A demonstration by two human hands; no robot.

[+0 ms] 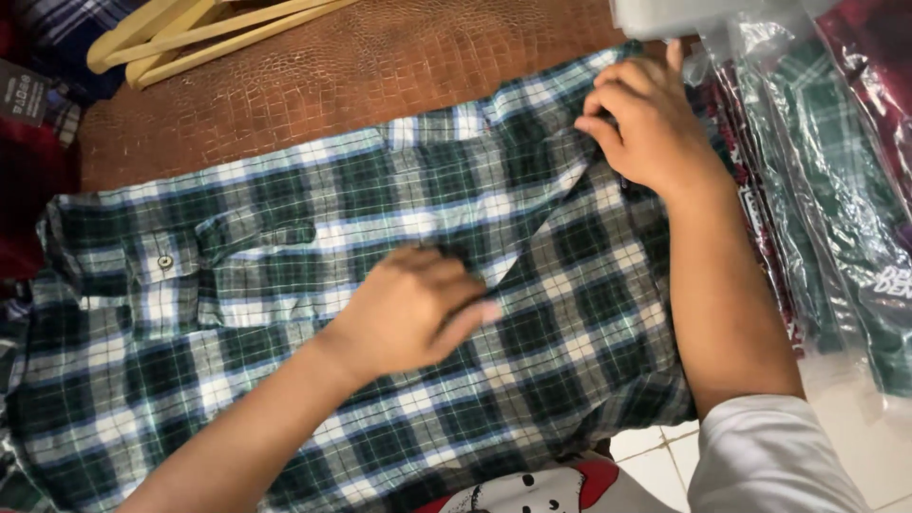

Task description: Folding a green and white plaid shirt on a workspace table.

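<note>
A green, white and blue plaid shirt (pixel 237 285) lies flat on a brown textured surface (pixel 380 66), with a buttoned sleeve cuff (pixel 166 261) folded across it at the left. My left hand (pixel 408 309) presses flat on the middle of the shirt, fingers pointing right along a diagonal fold. My right hand (pixel 646 119) pinches the shirt's fabric at the upper right edge, where that fold begins.
Pale wooden hangers (pixel 190 33) rest at the top left. Shirts packed in clear plastic bags (pixel 826 190) lie stacked along the right. Dark red and plaid clothing (pixel 28 142) sits at the far left. White floor tiles (pixel 655 461) show at the bottom.
</note>
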